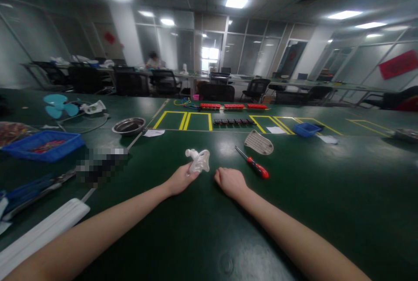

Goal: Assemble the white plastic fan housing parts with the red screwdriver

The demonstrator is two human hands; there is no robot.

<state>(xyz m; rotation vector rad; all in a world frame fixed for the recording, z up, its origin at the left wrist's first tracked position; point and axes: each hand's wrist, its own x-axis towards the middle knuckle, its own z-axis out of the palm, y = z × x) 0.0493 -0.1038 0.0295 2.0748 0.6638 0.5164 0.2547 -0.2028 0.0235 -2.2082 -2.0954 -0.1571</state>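
Note:
My left hand (181,179) is closed around a white moulded plastic part (200,162) with a round knob-like end, held just above the green table. To its right, my right hand (231,181) rests closed on the table, its fingers curled under. Whatever may be inside that fist is hidden. A red and black screwdriver (257,167) lies right of my right hand, its metal shaft pointing away to the left. Behind the screwdriver sits a pale, slotted plastic cover (259,142).
At left are a blue tray (45,147) of small parts, a metal bowl (128,126) and a blue-bladed fan (60,106). Black blocks (234,122) and red blocks (233,106) line the back. A blue basket (306,129) stands right. Someone (155,61) sits far behind.

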